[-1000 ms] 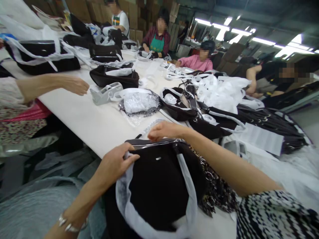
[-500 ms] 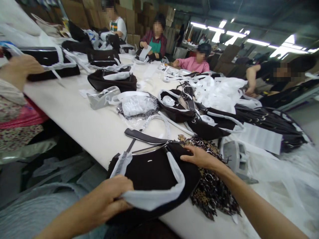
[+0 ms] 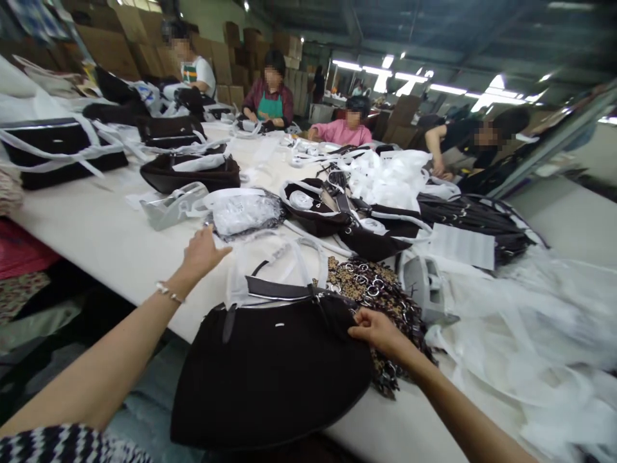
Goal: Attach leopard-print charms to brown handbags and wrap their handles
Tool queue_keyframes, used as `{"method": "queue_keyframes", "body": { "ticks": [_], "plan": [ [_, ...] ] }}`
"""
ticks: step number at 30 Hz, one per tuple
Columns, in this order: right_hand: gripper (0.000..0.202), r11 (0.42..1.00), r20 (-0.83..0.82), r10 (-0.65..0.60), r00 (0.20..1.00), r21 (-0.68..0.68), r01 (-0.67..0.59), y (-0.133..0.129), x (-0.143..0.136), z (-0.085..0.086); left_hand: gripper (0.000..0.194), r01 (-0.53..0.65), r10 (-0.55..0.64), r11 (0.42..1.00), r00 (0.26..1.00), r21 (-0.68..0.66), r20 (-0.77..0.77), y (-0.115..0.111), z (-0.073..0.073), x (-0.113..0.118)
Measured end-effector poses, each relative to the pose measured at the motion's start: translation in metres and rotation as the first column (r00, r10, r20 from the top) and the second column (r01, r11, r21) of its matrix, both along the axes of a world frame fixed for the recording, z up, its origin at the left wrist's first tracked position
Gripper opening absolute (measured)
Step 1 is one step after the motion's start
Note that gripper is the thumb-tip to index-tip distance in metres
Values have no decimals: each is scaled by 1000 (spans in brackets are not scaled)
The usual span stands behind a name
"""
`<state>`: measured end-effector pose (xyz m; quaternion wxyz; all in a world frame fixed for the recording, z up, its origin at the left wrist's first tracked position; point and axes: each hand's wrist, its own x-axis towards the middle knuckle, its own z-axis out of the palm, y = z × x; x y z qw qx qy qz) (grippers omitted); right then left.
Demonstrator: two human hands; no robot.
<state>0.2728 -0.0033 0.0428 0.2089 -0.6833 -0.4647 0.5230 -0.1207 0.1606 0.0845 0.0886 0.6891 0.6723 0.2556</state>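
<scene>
A black handbag (image 3: 274, 379) lies in front of me at the table's near edge, its lower part toward me. Its strap (image 3: 294, 257), wrapped in white foam, is folded over to the far side. My right hand (image 3: 373, 331) pinches the bag's upper right corner between thumb and fingers. With thumb apart and nothing visible in it, my left hand (image 3: 205, 254) hovers left of the strap, close to a clear plastic package (image 3: 245, 212). Right of the bag lies a heap of leopard-patterned straps with metal rings (image 3: 373, 283).
Two tape dispensers, one clear (image 3: 176, 207) and one grey (image 3: 424, 289), stand on the white table (image 3: 116, 241). More black bags (image 3: 190, 173), white wrapping (image 3: 385, 177) and plastic sheets (image 3: 530, 341) lie around. Several co-workers sit or stand around the far side.
My left hand has let go of the wrapped strap and moved up and away. The strap now lies beyond the bag instead of across its front. My right hand still holds the corner.
</scene>
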Motion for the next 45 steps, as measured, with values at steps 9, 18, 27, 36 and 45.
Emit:
{"method": "queue_keyframes", "body": {
  "ticks": [9, 18, 27, 36, 45],
  "plan": [
    [7, 949, 204, -62, 977, 314, -6, -17, -17, -9, 38, 488, -532, 757, 847, -435, 24, -100, -35, 124],
    [22, 811, 409, -275, 870, 584, -18, -67, 63, 5, 47, 581, -502, 655, 812, -483, 297, -84, -58, 135],
    [16, 849, 769, -195, 608, 443, -288, -14, 82, -2, 34, 675, -660, 672, 732, -305, 166, -156, 7, 158],
    [6, 857, 767, -159, 622, 419, -299, 6, 77, 25, 24, 665, -568, 721, 729, -195, 383, -196, 10, 169],
    [24, 864, -160, -61, 985, 486, 132, -25, 63, 116, 48, 597, -556, 786, 567, 162, 608, -177, 28, 208]
  ]
}}
